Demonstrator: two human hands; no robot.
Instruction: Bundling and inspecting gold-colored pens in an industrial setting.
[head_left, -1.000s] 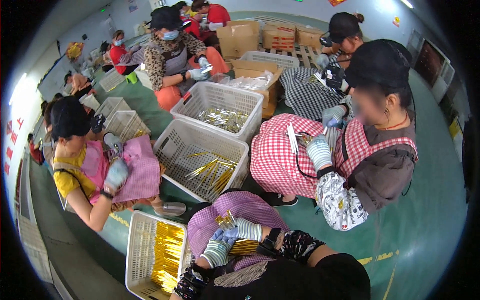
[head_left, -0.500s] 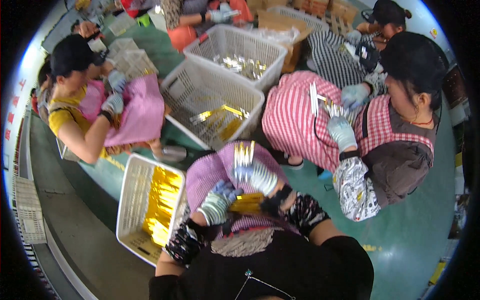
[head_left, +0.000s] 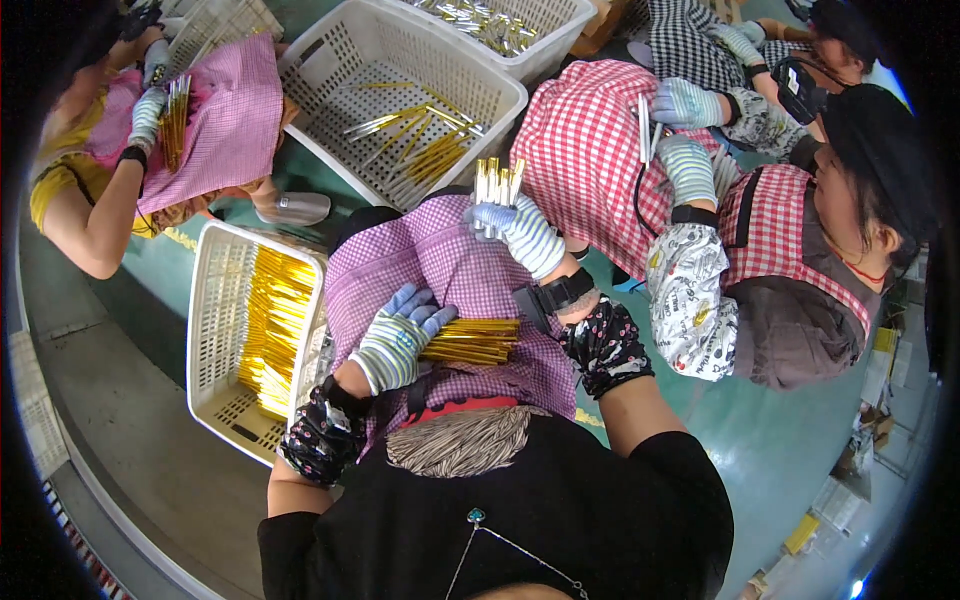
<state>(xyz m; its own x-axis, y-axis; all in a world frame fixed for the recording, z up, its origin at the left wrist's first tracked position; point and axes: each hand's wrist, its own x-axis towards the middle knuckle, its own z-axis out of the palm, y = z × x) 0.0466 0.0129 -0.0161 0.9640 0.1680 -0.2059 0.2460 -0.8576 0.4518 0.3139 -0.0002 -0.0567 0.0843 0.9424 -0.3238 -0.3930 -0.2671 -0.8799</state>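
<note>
Gold tubes upright, right-hand-held.

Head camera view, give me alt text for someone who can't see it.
Gloved right hand lifts a fistful of gold sticks upright while the left hand rests on a gold stick bundle lying on a pink checked lap cloth; co-workers sort beside white baskets.

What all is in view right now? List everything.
baskets: four, white, on the floor, left and ahead
gold rods: many, yellow, in left basket
lap cloth: one, purple check, over the lap
rod bundle: one, gold, on lap cloth
co-workers: three, seated around the baskets
floor: green
left hand: striped glove, on rod bundle
right hand: striped glove, holding upright rods
</note>
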